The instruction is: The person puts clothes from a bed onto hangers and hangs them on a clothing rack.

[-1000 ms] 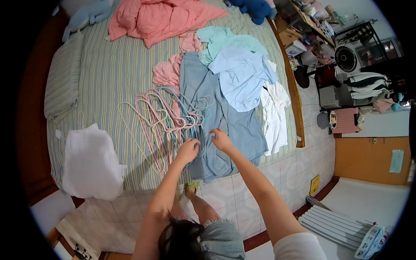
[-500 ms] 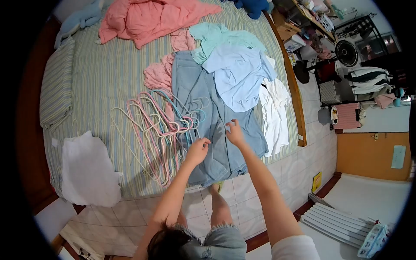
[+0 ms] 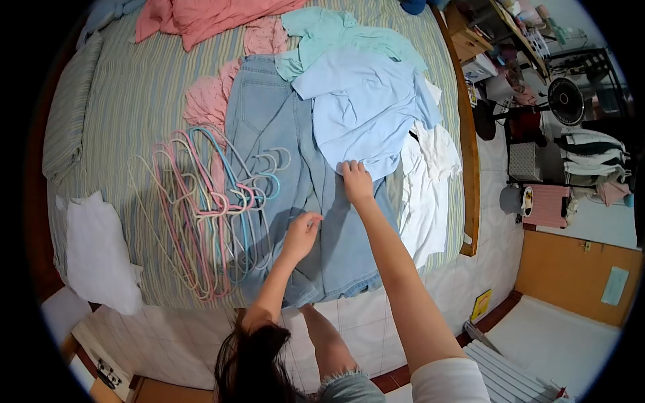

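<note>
Over the jeans [image 3: 302,176], the left hand [image 3: 302,235] hung loosely curled, empty; the right hand [image 3: 357,183] touched the blue shirt [image 3: 366,111], grip unclear.

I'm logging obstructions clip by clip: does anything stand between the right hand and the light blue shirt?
Nothing visible does. The right hand is at the lower edge of the light blue shirt, above the jeans; whether it grips the cloth is unclear. The hangers lie off to the left.
</note>
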{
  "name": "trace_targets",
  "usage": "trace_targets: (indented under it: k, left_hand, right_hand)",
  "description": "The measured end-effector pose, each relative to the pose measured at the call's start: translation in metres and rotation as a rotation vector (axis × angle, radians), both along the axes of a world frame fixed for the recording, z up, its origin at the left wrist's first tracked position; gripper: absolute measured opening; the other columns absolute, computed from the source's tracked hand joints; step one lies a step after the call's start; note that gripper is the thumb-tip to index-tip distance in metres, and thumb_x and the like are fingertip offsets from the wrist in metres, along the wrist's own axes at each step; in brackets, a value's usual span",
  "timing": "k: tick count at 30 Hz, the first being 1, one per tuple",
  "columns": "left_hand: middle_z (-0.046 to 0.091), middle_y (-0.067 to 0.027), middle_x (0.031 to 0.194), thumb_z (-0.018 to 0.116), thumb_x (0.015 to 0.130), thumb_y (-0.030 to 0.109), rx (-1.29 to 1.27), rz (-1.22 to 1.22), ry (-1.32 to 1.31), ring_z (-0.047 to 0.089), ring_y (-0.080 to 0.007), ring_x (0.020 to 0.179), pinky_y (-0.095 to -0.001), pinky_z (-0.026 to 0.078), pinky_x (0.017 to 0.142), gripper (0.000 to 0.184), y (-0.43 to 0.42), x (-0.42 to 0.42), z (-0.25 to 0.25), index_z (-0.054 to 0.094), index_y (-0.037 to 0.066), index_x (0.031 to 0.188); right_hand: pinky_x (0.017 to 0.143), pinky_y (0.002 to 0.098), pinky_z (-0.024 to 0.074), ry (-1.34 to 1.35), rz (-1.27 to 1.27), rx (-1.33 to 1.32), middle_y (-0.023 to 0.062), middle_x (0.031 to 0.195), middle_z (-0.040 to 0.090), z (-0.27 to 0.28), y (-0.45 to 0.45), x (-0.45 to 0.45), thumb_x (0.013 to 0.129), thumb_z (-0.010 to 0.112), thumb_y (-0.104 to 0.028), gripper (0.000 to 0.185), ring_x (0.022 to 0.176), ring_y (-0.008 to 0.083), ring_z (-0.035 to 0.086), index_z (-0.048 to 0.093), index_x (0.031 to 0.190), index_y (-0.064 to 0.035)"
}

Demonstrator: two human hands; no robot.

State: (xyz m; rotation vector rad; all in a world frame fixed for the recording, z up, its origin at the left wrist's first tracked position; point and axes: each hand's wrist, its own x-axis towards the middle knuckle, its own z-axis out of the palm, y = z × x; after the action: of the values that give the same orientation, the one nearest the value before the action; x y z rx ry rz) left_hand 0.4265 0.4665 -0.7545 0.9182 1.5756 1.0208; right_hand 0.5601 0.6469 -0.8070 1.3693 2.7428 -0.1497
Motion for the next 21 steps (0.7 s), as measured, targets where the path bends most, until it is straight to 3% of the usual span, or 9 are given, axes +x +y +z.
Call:
trace_targets:
  k: [6,11,13,14,15,16,17,18,21]
  left_hand:
    - [0.063,-0.0064,0.093,0.046,0.08,-0.003,-0.02,0.114,0.032,0.06,-0.0137,0.077,-0.0251,0.046,0.066,0.024,0.035,0.012,-0.006,0.059,0.004,0.098]
    - [0.063,-0.0084,0.092,0.045,0.08,-0.004,0.037,0.263,0.02,0.061,-0.015,0.073,-0.0253,0.046,0.066,0.023,0.056,0.002,0.021,0.059,0.001,0.097]
    - [0.063,-0.0087,0.092,0.046,0.08,-0.003,0.034,0.365,-0.014,0.061,-0.0152,0.074,-0.0256,0.047,0.067,0.021,0.063,-0.003,0.028,0.059,0.001,0.096]
    - [0.062,-0.0091,0.091,0.046,0.08,-0.004,0.006,0.366,0.02,0.061,-0.0156,0.074,-0.0257,0.048,0.067,0.02,0.065,-0.005,0.032,0.059,0.0,0.095]
    - [0.063,-0.009,0.09,0.047,0.081,-0.003,0.027,0.363,0.029,0.061,-0.016,0.074,-0.0261,0.048,0.066,0.019,0.068,-0.004,0.034,0.059,0.0,0.095]
    - [0.063,-0.009,0.09,0.048,0.082,-0.002,0.046,0.358,0.039,0.062,-0.0164,0.073,-0.0265,0.048,0.066,0.017,0.071,-0.003,0.032,0.059,0.0,0.095]
    - [0.063,-0.009,0.089,0.049,0.082,-0.001,0.064,0.354,0.049,0.062,-0.0169,0.073,-0.027,0.048,0.065,0.016,0.071,-0.003,0.031,0.059,0.001,0.095]
    - [0.061,-0.0088,0.093,0.046,0.078,-0.006,0.038,0.303,0.099,0.061,-0.0152,0.075,-0.0251,0.048,0.066,0.02,0.072,-0.001,0.042,0.058,-0.001,0.095]
    - [0.061,-0.01,0.092,0.048,0.077,-0.006,0.085,0.208,0.23,0.061,-0.0156,0.074,-0.026,0.048,0.065,0.021,0.072,0.001,0.039,0.058,0.0,0.095]
  right_hand:
    - [0.067,0.0441,0.0469,0.2,0.028,-0.308,0.0151,0.083,0.059,0.025,-0.011,0.011,0.074,0.05,-0.005,0.026,0.08,0.0335,0.058,0.051,0.1,-0.0073]
    - [0.063,0.0451,0.0469,0.233,0.159,-0.478,0.0135,0.079,0.06,0.066,-0.089,0.034,0.071,0.05,-0.006,0.028,0.076,0.0332,0.058,0.054,0.099,-0.0073]
    - [0.062,0.0454,0.0473,0.243,0.337,-0.594,0.015,0.078,0.06,0.074,-0.134,0.05,0.069,0.05,-0.006,0.033,0.073,0.0343,0.058,0.055,0.102,-0.0076]
    - [0.062,0.0465,0.0473,0.437,0.35,-0.648,0.0163,0.075,0.059,0.087,-0.164,0.059,0.068,0.051,-0.007,0.029,0.071,0.0355,0.058,0.057,0.096,-0.0093]
    - [0.061,0.0471,0.0464,0.216,0.436,-0.835,0.0168,0.074,0.059,0.107,-0.183,0.06,0.068,0.052,-0.008,0.022,0.071,0.0361,0.058,0.058,0.089,-0.0098]
    - [0.061,0.0476,0.0454,0.274,0.55,-0.888,0.0164,0.073,0.059,0.073,-0.228,0.079,0.069,0.051,-0.01,0.017,0.071,0.0362,0.058,0.058,0.085,-0.0094]
    - [0.062,0.0484,0.0446,0.191,0.62,-1.009,0.0155,0.071,0.059,0.101,-0.246,0.086,0.07,0.053,-0.011,0.019,0.071,0.0361,0.059,0.059,0.088,-0.0104]
    - [0.066,0.0482,0.0448,0.051,0.673,-1.104,0.0155,0.076,0.06,0.117,-0.258,0.091,0.07,0.054,-0.012,0.02,0.075,0.0357,0.059,0.058,0.09,-0.0105]
    - [0.07,0.0468,0.0452,0.268,0.554,-1.221,0.0158,0.084,0.059,0.073,-0.288,0.12,0.07,0.054,-0.011,0.022,0.083,0.0357,0.058,0.058,0.092,-0.0104]
